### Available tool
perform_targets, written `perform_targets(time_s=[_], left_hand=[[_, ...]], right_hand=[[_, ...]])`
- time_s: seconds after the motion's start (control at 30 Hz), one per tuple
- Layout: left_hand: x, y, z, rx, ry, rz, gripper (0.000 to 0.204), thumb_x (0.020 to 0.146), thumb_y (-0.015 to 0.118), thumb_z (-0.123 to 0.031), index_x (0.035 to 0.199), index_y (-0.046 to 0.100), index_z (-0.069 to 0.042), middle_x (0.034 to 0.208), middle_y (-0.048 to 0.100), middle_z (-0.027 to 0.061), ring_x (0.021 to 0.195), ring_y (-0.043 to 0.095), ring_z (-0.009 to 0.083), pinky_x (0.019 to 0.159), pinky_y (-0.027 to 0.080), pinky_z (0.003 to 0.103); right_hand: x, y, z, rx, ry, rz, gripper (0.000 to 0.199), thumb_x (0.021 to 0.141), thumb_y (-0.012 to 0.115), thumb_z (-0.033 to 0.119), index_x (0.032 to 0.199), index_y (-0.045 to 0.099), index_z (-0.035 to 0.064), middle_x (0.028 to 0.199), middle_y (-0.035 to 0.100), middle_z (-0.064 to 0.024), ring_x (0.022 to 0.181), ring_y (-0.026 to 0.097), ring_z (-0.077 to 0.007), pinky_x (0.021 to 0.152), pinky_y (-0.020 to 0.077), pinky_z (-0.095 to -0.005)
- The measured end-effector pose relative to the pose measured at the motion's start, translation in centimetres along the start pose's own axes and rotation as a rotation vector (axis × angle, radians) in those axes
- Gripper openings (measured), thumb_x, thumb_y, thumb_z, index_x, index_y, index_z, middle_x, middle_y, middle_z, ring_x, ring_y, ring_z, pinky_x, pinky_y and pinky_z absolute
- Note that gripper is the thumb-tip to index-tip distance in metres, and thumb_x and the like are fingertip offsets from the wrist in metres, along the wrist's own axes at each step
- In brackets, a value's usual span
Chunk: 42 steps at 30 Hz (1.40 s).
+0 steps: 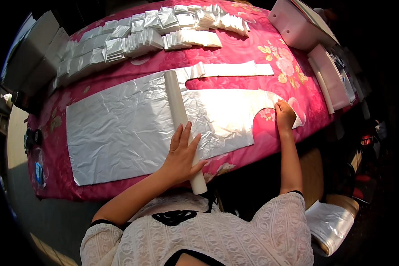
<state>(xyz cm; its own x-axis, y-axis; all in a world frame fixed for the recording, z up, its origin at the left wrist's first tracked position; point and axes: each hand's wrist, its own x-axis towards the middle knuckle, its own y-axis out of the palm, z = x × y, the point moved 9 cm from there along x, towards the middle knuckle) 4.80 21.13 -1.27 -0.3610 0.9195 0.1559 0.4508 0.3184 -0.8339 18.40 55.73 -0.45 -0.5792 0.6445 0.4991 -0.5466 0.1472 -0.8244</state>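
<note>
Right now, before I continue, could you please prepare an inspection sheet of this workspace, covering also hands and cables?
Surface: pink flowered tablecloth, partly in bright sunlight.
Job's things: white plastic bag spread flat, somewhat creased; white roller lying across it.
Clutter: rows of folded white packets along the far side; pale pink box at far right; small blue item near the left edge.
Hands: left hand spread on the roller; right hand at the bag's nearer handle, fingers bunched.
Cables: nothing seen.
Surroundings: shiny white plastic at lower right; outer edges too dark to tell.
</note>
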Motion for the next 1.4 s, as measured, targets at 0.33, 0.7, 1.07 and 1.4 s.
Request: perform_targets(time_s=[0.33,0.7,1.07,1.4], left_hand=[[-2.5,-1.1,4.5,-1.346,-0.562,0.032,0.043,0.086,0.057,-0.020,0.123,0.045,-0.001,0.113,0.052,0.0117,0.101,0.053,0.0181,0.086,0.045,0.033],[-16.7,-13.0,23.6,-0.903,-0.927,-0.041,0.013,0.080,0.057,-0.007,0.091,0.059,0.000,0.082,0.064,0.0076,0.073,0.062,0.0141,0.066,0.050,0.026],[-16.9,-16.2,27.6,-0.518,-0.889,0.090,0.013,0.075,0.057,-0.006,0.085,0.061,0.001,0.075,0.064,0.0064,0.068,0.062,0.0136,0.061,0.048,0.025],[-4.1,-12.5,9.3,-0.072,-0.058,-0.260,0.034,0.077,0.060,-0.003,0.110,0.054,-0.002,0.121,0.051,0.0132,0.117,0.045,0.0307,0.097,0.037,0.037]], right_hand=[[-10.5,-2.2,30.1,1.100,-0.179,0.566,0.022,0.072,0.071,0.009,0.090,0.059,0.0026,0.082,0.061,-0.0078,0.068,0.060,-0.0173,0.061,0.0469,-0.0290],[-14.9,-4.9,28.3,0.359,-0.127,0.541,0.047,0.063,0.076,0.040,0.088,0.059,0.0033,0.079,0.062,-0.0114,0.069,0.061,-0.0260,0.060,0.0485,-0.0355],[-19.7,0.3,25.4,0.507,0.196,1.023,0.042,0.073,0.065,0.039,0.089,0.063,-0.0001,0.078,0.064,-0.0189,0.074,0.063,-0.0326,0.066,0.0490,-0.0368],[-19.9,0.2,25.5,0.513,0.192,1.076,0.039,0.074,0.065,0.037,0.089,0.063,0.0012,0.078,0.064,-0.0182,0.074,0.064,-0.0319,0.067,0.0487,-0.0372]])
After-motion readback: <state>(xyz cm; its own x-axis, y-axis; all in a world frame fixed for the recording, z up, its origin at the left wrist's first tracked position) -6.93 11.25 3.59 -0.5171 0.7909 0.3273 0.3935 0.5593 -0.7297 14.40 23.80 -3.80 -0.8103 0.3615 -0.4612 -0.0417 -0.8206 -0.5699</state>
